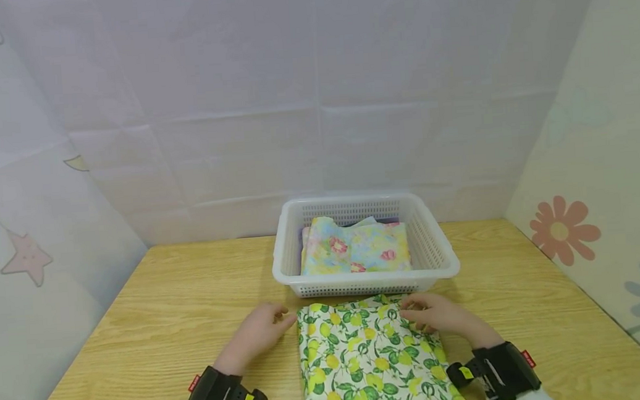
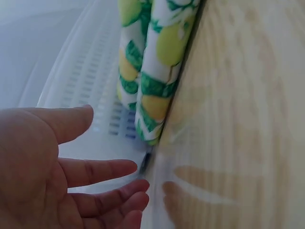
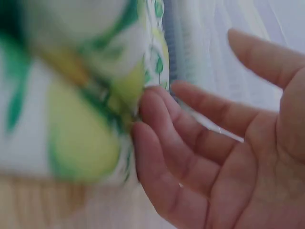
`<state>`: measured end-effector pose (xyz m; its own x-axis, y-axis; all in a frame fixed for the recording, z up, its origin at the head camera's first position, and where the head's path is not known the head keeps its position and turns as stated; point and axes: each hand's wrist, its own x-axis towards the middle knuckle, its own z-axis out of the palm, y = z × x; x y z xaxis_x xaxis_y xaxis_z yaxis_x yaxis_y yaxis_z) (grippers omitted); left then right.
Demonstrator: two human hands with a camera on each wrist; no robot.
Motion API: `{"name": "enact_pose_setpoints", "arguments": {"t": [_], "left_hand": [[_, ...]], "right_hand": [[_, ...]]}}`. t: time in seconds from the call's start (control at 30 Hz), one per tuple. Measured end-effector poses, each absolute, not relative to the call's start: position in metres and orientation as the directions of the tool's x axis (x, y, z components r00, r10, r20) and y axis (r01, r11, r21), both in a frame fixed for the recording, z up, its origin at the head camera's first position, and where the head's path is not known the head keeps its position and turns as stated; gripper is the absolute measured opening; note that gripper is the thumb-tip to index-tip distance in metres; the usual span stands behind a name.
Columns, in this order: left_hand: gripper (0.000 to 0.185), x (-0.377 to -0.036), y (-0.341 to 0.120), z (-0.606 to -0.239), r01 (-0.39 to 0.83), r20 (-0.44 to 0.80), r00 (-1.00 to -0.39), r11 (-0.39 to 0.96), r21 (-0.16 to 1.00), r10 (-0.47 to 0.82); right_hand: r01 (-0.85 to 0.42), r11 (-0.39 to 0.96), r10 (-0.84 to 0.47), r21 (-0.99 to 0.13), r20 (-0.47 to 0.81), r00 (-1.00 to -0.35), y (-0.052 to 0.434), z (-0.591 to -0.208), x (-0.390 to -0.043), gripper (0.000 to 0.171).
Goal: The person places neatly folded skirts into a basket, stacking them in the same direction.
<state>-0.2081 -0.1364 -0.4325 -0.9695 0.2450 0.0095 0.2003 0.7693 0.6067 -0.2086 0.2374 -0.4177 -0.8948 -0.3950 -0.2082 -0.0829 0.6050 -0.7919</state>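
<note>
A folded cloth with a lemon print (image 1: 372, 357) lies on the table in front of the basket. At its upper left corner is my left hand (image 1: 262, 328), holding nothing. The left wrist view shows that hand (image 2: 43, 176) with thumb and fingers spread, just apart from the cloth's folded edge (image 2: 162, 71). My right hand (image 1: 436, 313) is at the upper right part of the cloth. In the right wrist view its fingertips (image 3: 147, 138) touch the cloth's side (image 3: 86, 129), while the thumb stands away from it.
A white plastic basket (image 1: 370, 277) stands behind the lemon cloth. Inside it lies a folded floral cloth (image 1: 379, 245) in pale blue and yellow, with other cloths partly hidden beneath. The wooden table (image 1: 193, 295) meets a pale curtain (image 1: 237, 137) at the back.
</note>
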Motion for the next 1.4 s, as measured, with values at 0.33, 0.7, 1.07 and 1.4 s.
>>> {"name": "enact_pose_setpoints", "arguments": {"t": [0.33,0.7,1.07,1.4], "left_hand": [[0.044,-0.207,-0.124,-0.437,0.196,-0.059,-0.946,0.706,0.680,0.320],[0.055,-0.205,-0.115,-0.443,0.209,-0.072,-0.926,0.659,0.723,0.372],[0.036,-0.202,-0.113,-0.441,0.180,-0.105,-0.899,0.578,0.796,0.424],[0.047,-0.202,-0.110,-0.442,0.073,-0.126,-0.912,0.457,0.887,0.391]], "right_hand": [[0.037,0.817,-0.125,-0.575,-0.239,-0.963,0.248,-0.426,-0.212,0.050],[-0.080,0.725,-0.305,-0.684,-0.214,-0.928,0.237,-0.430,-0.206,0.022],[-0.141,0.713,-0.346,-0.687,-0.170,-0.923,0.232,-0.426,-0.206,0.023],[0.035,0.350,-0.544,-0.936,-0.233,-0.806,0.242,-0.428,-0.207,0.056]]}}
